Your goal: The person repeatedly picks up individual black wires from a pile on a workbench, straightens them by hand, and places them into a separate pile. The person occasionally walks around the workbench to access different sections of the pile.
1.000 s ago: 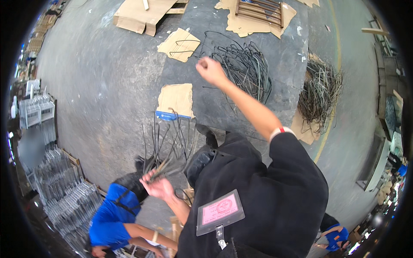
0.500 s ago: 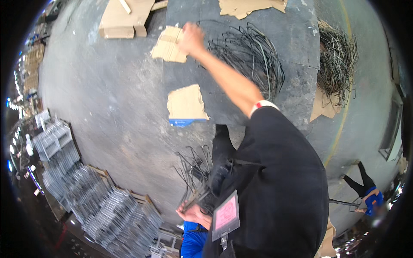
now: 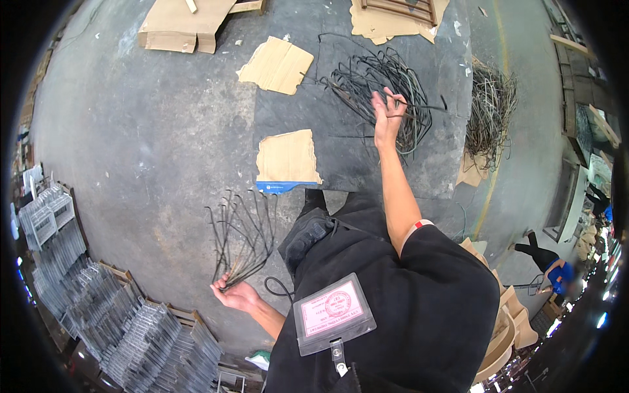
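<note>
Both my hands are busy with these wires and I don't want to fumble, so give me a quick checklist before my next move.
1. Left grip closed on the bundle of hooked wires: ok, gathered at the lower ends.
2. Bundle evenly lined up: not ok, the upper ends fan out and some wires cross.
3. Right grip firmly on a wire: cannot tell; wires cross at the fingers.
4. Wire pile untangled: not ok, wires overlap and loop on the dark sheet.
5. Person in blue away from both hands: ok, off to the right.
</note>
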Demonstrator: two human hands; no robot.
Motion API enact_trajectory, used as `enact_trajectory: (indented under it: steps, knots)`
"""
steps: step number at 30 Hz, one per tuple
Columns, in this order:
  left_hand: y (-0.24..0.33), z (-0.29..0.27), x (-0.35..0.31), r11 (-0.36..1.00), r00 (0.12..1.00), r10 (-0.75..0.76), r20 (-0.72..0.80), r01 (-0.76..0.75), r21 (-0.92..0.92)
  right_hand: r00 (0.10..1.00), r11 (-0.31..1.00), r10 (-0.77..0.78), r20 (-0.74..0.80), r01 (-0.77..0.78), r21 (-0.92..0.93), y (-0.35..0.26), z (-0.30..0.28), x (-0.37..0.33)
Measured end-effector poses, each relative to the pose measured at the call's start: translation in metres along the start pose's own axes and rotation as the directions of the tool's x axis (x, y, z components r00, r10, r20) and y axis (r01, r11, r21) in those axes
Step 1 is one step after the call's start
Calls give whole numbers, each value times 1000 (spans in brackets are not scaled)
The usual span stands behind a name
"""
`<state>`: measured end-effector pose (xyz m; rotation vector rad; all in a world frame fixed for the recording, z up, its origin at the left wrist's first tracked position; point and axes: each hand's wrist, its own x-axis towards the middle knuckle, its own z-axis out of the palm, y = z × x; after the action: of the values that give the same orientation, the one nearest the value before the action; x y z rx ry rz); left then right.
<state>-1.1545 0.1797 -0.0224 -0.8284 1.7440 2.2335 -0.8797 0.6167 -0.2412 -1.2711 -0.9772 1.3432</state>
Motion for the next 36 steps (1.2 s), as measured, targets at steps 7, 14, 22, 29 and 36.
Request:
enact_trajectory:
  steps: [7, 14, 22, 29, 36]
  knots:
    - [18, 26, 52, 995, 994, -24, 105, 34, -98, 932, 967, 240, -271, -206, 146, -10, -1, 55]
    - [7, 29, 63, 995, 990, -92, 107, 96, -32, 892, 934, 352, -285, -353, 48, -38, -16, 118]
    - [-13, 20, 51, 990, 990, -134, 46, 135, -31, 982, 965, 93, -164, -130, -228, -144, 89, 136]
    - [-16, 32, 37, 992, 990, -123, 71, 125, -33, 951, 958, 31, -306, 59, 280, -230, -27, 61]
    - [-11, 51, 29, 994, 982, -103, 156, 106, -15, 827, 682, 271, -493, 196, 704, -165, -122, 14]
